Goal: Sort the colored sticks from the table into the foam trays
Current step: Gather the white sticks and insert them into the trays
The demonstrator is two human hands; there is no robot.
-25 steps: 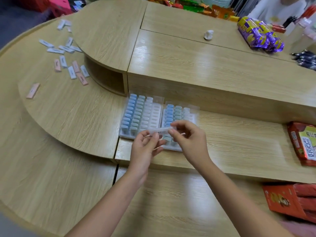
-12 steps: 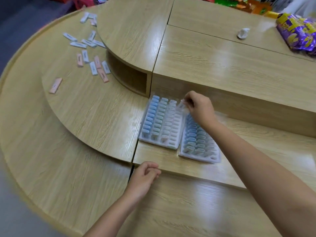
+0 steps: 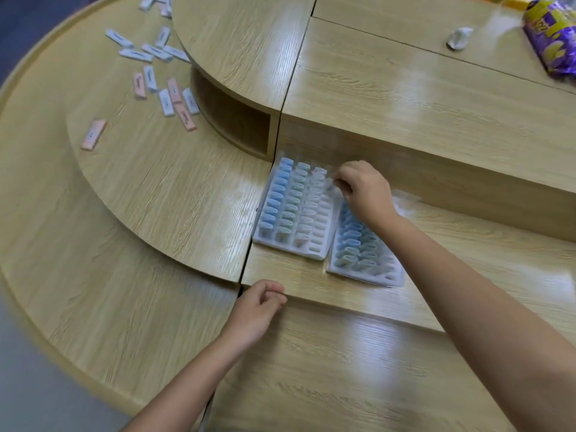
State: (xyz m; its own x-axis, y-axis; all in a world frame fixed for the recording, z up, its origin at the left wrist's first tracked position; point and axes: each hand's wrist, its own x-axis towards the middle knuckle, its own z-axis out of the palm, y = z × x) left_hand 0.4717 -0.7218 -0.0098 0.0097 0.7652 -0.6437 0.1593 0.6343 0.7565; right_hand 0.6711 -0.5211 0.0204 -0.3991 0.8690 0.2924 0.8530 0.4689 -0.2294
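Reaching across the tiered wooden tabletop [image 3: 156,198], your right hand [image 3: 363,191] sits over the far right corner of the left tray [image 3: 314,254]. Its fingers are curled downward and the fingertips pinch a pale stick [image 3: 328,183]. Blur softens the stick's outline, so I cannot tell whether it is seated in a slot. Your left hand [image 3: 258,310] rests on the lower tier against the edge of the step, fingers loosely curled and holding nothing. The left tray lies on the middle tier with its far end close to the raised step. It carries a column of blue sticks on its left, greenish ones beside them, then paler ones; its rightmost slots look unfilled. The right tray [image 3: 386,280] lies just beside it, angled slightly, holding blue and greenish sticks, and your right forearm crosses its far end. Loose sticks [image 3: 162,85], white and pink, lie scattered on the curved tier at far left, well apart from both trays. One pink stick [image 3: 93,134] lies alone, nearer you than the cluster. On the top tier at far right are a purple packet [image 3: 551,42] and a crumpled white scrap [image 3: 459,39].
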